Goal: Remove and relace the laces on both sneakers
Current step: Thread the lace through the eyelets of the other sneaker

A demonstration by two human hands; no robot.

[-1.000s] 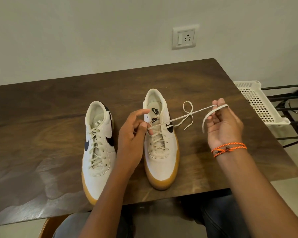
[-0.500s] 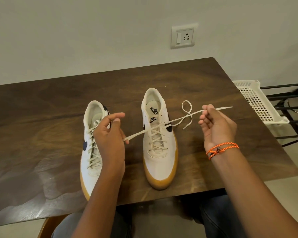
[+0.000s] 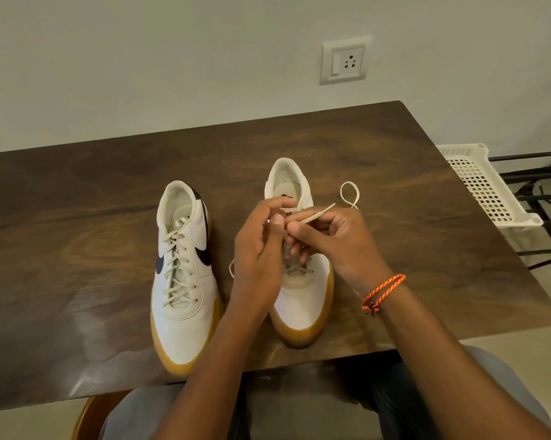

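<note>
I see the dark wooden tabletop (image 3: 395, 160) filling most of my view, pushed against a pale wall with a switch-and-socket plate (image 3: 343, 60). A white perforated plastic basket (image 3: 484, 185) sits off its right edge on a black metal rack (image 3: 541, 198). Two white sneakers with gum soles stand side by side, toes toward me. The left sneaker (image 3: 183, 281) is fully laced and untouched. The right sneaker (image 3: 302, 300) lies under both hands, which meet over its upper eyelets. My left hand (image 3: 258, 249) has its grip curled, thumb and fingertips pinching at the shoelace (image 3: 318, 214). My right hand (image 3: 341, 239), an orange braided bracelet (image 3: 383, 293) on its wrist, pinches the lace near its tip, which points up and to the right. A loose loop of the lace lies on the tabletop just right of that shoe's heel, and another bit shows left of my left hand.
</note>
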